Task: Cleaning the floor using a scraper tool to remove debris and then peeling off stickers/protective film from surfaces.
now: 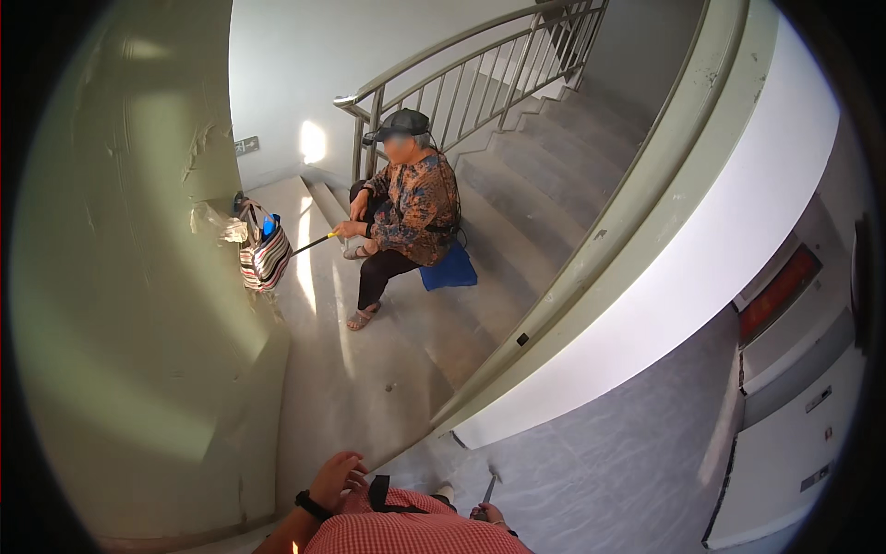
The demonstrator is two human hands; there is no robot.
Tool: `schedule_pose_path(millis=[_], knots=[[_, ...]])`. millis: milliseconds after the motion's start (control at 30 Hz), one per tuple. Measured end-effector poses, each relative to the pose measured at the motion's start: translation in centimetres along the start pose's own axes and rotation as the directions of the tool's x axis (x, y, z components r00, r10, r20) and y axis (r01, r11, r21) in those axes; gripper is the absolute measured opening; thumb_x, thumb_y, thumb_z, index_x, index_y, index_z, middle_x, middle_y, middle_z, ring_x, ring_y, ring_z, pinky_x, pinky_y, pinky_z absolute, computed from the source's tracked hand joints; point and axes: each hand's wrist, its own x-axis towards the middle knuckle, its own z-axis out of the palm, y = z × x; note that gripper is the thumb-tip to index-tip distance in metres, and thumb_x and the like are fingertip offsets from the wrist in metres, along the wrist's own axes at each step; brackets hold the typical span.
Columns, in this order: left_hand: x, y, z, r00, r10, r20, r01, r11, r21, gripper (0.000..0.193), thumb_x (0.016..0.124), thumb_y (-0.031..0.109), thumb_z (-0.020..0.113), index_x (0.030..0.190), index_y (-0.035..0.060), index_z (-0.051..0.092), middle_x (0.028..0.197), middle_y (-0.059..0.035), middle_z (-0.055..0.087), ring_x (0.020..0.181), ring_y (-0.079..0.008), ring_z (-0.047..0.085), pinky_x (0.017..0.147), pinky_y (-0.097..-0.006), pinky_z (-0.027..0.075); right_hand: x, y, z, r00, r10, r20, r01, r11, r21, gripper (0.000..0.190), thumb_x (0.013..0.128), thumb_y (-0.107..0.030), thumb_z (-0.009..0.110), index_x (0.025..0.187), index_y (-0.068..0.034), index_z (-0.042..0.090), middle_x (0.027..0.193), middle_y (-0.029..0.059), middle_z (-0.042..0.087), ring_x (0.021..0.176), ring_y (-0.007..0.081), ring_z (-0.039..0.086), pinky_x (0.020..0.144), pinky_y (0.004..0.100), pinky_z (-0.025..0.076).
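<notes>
My left hand [339,479], with a black band on the wrist, is at the front of my red checked garment [415,530]. Its fingers are loosely spread and nothing shows in them. A black strap [379,493] lies on the garment beside it. Low in the view, my right hand [491,514] is closed around the grip of a slim long-shafted tool [490,487]. The tool points down and away over the grey floor, its small light-coloured head near the floor. Its exact kind is too small to tell.
A seated person [415,201] on the stairs [512,201] holds a yellow-and-black stick-like tool [315,244]. A striped bag [266,260] stands by the left wall [138,277]. Metal railing [450,90] runs up behind. A door frame [554,311] divides the landing from the grey floor [588,471].
</notes>
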Motion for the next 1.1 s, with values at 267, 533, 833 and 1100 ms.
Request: schedule_pose_path(millis=[267, 533, 833, 1100], knots=[[1.4, -0.9, 0.3, 0.989, -0.105, 0.105, 0.111, 0.992, -0.053, 0.026, 0.08, 0.021, 0.04, 0.097, 0.0016, 0.042, 0.08, -0.0114, 0.052, 0.062, -0.0172, 0.053, 0.054, -0.0247, 0.043, 3.4, 1.1, -5.8, 0.999, -0.008, 0.047, -0.011, 0.92, 0.391, 0.011, 0.075, -0.009, 0.039, 0.069, -0.002, 0.034, 0.058, 0.008, 0.04, 0.053, 0.0194, 0.041, 0.051, 0.031, 0.037], [1.7, -1.8, 1.4, 0.973, 0.069, 0.221, -0.082, 0.995, 0.05, 0.025, 0.082, 0.021, 0.037, 0.097, 0.0007, 0.042, 0.08, -0.0107, 0.052, 0.068, -0.0173, 0.053, 0.058, -0.0255, 0.044, 5.3, -0.7, -7.9, 0.996, 0.05, -0.072, -0.023, 0.942, 0.335, 0.017, 0.076, -0.011, 0.039, 0.082, 0.004, 0.034, 0.063, 0.0111, 0.043, 0.055, 0.0218, 0.044, 0.052, 0.0324, 0.039], [2.9, -0.2, 5.0, 0.997, -0.073, 0.041, 0.074, 0.997, -0.037, 0.024, 0.081, 0.021, 0.04, 0.095, 0.002, 0.045, 0.078, -0.0087, 0.052, 0.065, -0.0148, 0.052, 0.057, -0.0239, 0.043, -4.5, -3.2, 1.1, 0.998, -0.007, -0.061, 0.008, 1.0, 0.017, 0.015, 0.07, -0.015, 0.044, 0.06, -0.005, 0.04, 0.052, 0.005, 0.043, 0.047, 0.0176, 0.042, 0.043, 0.0279, 0.037], [4.0, -1.3, 5.9, 0.993, -0.116, -0.006, 0.116, 0.993, -0.03, 0.023, 0.081, 0.021, 0.042, 0.093, 0.0026, 0.046, 0.078, -0.0083, 0.052, 0.062, -0.0135, 0.051, 0.055, -0.0226, 0.043, -3.1, -4.6, 0.7, 0.985, 0.09, -0.144, -0.08, 0.994, 0.072, 0.022, 0.071, -0.02, 0.042, 0.055, -0.006, 0.04, 0.048, 0.0058, 0.042, 0.043, 0.0193, 0.04, 0.041, 0.0281, 0.035]])
